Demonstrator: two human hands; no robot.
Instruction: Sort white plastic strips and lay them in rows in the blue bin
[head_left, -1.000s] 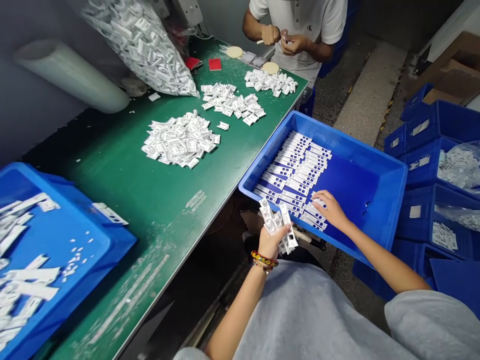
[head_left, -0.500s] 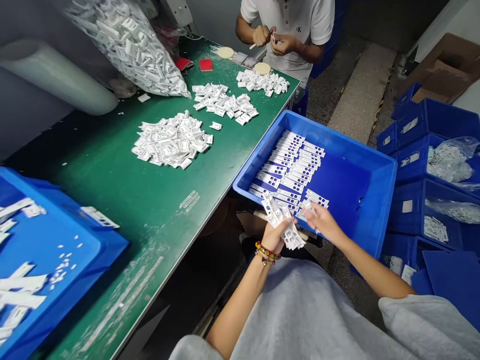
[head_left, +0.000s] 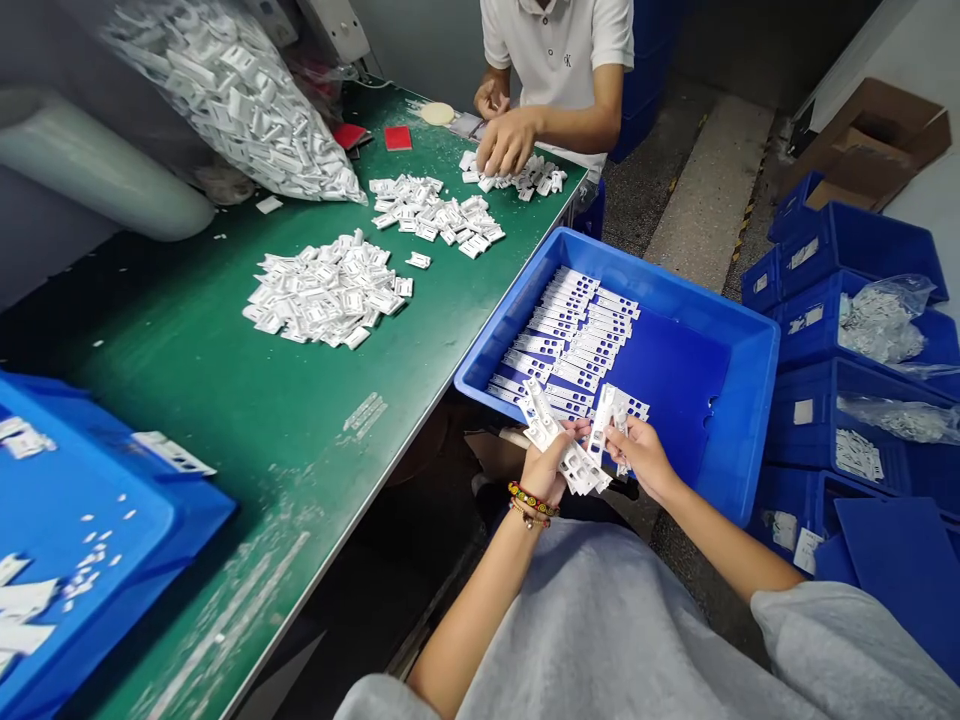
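Observation:
My left hand (head_left: pixel 549 468), with bracelets at the wrist, is closed round a fanned stack of white plastic strips (head_left: pixel 574 462) at the near edge of the blue tray (head_left: pixel 757 400). Beside it, my right hand (head_left: pixel 641 455) pinches white parts (head_left: pixel 606 420), held upright close to the left hand's fingertips. Inside the tray, rows of white strips with square holes (head_left: pixel 592 340) cover the left part, several of them overlapping.
On the green table (head_left: pixel 285 430) lie piles of white pieces (head_left: pixel 330 290) and a full clear bag (head_left: pixel 255 110). A blue bin (head_left: pixel 172 510) stands at left. Across the corner, a person's hand (head_left: pixel 510 140) touches a pile. Blue crates (head_left: pixel 817 400) are stacked at right.
My right hand now shows a white strip upright beside the left hand's stack. The other person's hand has come down onto the far pile. The view has shifted slightly.

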